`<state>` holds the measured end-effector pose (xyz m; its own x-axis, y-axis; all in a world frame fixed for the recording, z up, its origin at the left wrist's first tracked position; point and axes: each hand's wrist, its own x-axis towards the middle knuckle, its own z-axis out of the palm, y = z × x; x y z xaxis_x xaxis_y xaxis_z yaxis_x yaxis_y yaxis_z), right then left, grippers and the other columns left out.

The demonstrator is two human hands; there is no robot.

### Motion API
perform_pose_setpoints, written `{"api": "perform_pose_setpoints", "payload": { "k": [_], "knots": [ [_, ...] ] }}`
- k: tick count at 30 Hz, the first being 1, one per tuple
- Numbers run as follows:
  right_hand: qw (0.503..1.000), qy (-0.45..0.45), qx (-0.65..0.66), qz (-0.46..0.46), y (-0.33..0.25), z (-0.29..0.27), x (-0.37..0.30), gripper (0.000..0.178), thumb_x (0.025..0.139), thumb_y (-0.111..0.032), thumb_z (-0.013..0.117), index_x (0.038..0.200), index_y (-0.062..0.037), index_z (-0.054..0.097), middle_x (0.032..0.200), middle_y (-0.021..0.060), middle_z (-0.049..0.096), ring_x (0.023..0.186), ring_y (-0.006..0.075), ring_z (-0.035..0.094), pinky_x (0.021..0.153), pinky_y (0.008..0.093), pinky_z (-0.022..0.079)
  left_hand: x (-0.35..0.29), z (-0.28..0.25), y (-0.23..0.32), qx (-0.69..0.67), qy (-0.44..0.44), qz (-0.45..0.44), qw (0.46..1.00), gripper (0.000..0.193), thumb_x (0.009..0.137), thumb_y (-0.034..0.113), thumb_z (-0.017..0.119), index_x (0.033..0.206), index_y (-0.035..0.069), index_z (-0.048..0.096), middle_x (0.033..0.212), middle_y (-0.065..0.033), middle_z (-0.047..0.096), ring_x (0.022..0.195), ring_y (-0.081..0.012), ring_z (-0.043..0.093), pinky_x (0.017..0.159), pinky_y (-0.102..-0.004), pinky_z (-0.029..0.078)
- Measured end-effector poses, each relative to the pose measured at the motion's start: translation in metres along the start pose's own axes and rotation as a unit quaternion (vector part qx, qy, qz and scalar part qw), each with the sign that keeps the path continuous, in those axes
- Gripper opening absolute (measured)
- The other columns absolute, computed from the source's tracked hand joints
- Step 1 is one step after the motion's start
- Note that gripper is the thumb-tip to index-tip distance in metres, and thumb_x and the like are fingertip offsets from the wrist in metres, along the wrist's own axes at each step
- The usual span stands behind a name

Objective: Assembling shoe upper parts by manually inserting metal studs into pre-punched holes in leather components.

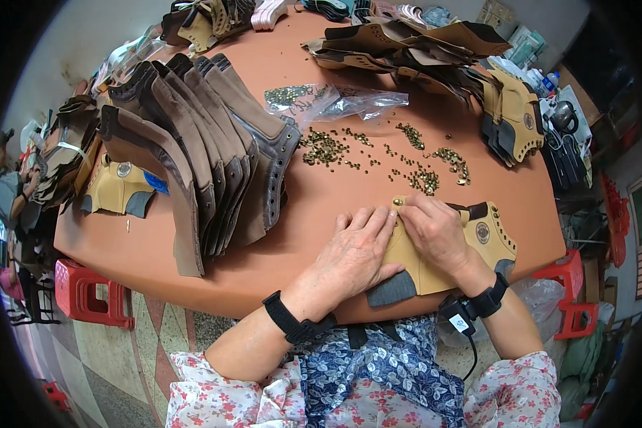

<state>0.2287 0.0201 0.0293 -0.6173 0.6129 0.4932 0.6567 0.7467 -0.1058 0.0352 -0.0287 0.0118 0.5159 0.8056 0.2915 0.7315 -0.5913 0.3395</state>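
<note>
A tan shoe upper (435,271) with dark grey corner patches and a round dark emblem lies at the table's near edge. My left hand (357,250) rests on its left side, fingers stretched out along the edge and thumb on the leather. At the upper's far left corner, my right hand (435,228) is closed in a pinch. A small brass lace fitting (398,202) shows at those fingertips; the fingers partly hide the row of fittings there. More brass fittings line the upper's right edge. Beyond my hands lie loose brass fittings (424,180) in scattered heaps.
Brown boot shafts (200,150) stand stacked left of my hands. A clear plastic bag (335,101) holds more brass pieces. Another tan upper (517,118) hangs over the table's right edge beside a brown stack (406,53). Red stools (93,292) stand by the table (321,182).
</note>
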Motion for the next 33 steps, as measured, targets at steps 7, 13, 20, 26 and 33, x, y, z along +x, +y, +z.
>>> {"api": "perform_pose_setpoints", "payload": {
  "k": [7,13,20,26,33],
  "knots": [
    [0.997,-0.032,0.052,0.048,-0.007,-0.008,-0.006,0.009,0.084,-0.007,0.065,0.092,-0.0028,0.068,0.097,0.0074,0.063,0.088,0.0271,0.063,0.076,0.038,0.05,0.001,0.002,0.0,-0.002,-0.006,-0.002,1.0,0.082,0.082,0.051,0.069,0.138,-0.003,0.047,0.137,-0.0175,0.048,0.122,-0.034,0.047,0.099,-0.0468,0.04],
    [0.989,-0.079,0.092,0.087,0.0,-0.013,-0.005,0.012,0.083,-0.008,0.066,0.093,-0.0042,0.07,0.101,0.0061,0.063,0.093,0.0268,0.063,0.08,0.0396,0.048,0.0,0.001,0.001,-0.003,-0.004,-0.004,1.0,0.082,0.081,0.049,0.07,0.139,-0.003,0.046,0.137,-0.0178,0.048,0.122,-0.0344,0.047,0.098,-0.0474,0.04],
    [0.984,-0.046,0.143,0.094,0.002,-0.01,-0.01,0.017,0.084,-0.008,0.066,0.098,-0.0022,0.071,0.105,0.0091,0.066,0.093,0.0302,0.064,0.081,0.0399,0.05,-0.004,0.004,0.001,-0.003,0.017,-0.002,1.0,0.083,0.081,0.049,0.07,0.14,-0.004,0.045,0.138,-0.0188,0.048,0.123,-0.0356,0.047,0.099,-0.0484,0.04],
    [0.973,0.014,0.155,0.168,0.003,-0.034,-0.02,0.015,0.085,-0.006,0.065,0.099,-0.0001,0.071,0.101,0.014,0.068,0.092,0.0321,0.067,0.08,0.0382,0.053,-0.001,0.003,0.002,-0.008,0.0,-0.014,1.0,0.085,0.081,0.05,0.07,0.141,-0.005,0.044,0.141,-0.0189,0.046,0.123,-0.0368,0.047,0.099,-0.05,0.04],
    [0.931,0.126,0.074,0.335,0.069,-0.084,-0.087,0.015,0.088,-0.007,0.063,0.097,0.0028,0.071,0.093,0.0159,0.07,0.086,0.0294,0.069,0.078,0.0359,0.053,0.013,-0.011,0.007,0.006,-0.049,-0.022,0.999,0.089,0.081,0.054,0.069,0.142,-0.005,0.042,0.143,-0.0188,0.044,0.122,-0.0379,0.047,0.098,-0.0512,0.039]
  ]
}}
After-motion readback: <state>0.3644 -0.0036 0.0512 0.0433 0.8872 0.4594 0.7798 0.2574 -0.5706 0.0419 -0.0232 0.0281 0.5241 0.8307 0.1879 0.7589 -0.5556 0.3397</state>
